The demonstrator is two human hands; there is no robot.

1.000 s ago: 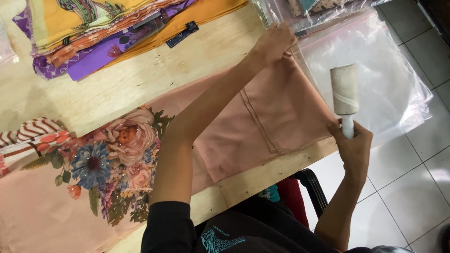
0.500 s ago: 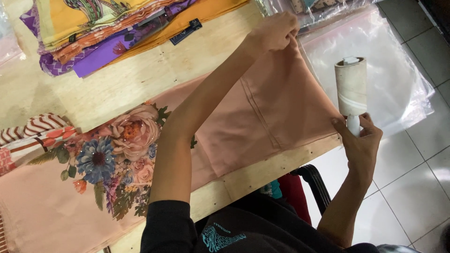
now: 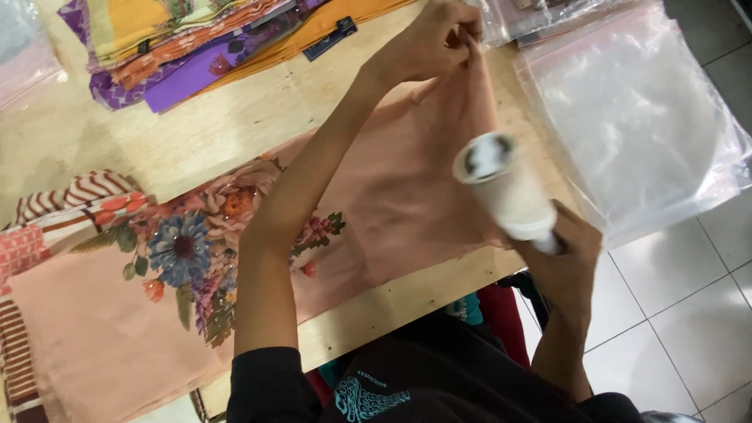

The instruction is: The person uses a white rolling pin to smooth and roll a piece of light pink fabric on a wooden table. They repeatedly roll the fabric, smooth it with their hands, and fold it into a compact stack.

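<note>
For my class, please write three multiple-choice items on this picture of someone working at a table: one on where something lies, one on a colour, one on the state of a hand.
1. Where does the stack of folded cloths lie?
A. at the far edge of the wooden table
B. on the tiled floor
C. inside the clear bag

2. What colour is the plain part of the cloth spread out under the person's arms?
A. dark green
B. peach pink
C. black

3. What is the right hand doing?
A. lying flat and open on the table
B. holding a lint roller by its handle
C. pinching the clear plastic bag

Answers:
1 A, the stack sits at the top of the view, beyond the spread cloth.
2 B, only its flower print adds other colours.
3 B, the fingers wrap the handle; the left hand pinches the cloth's far end.
</note>
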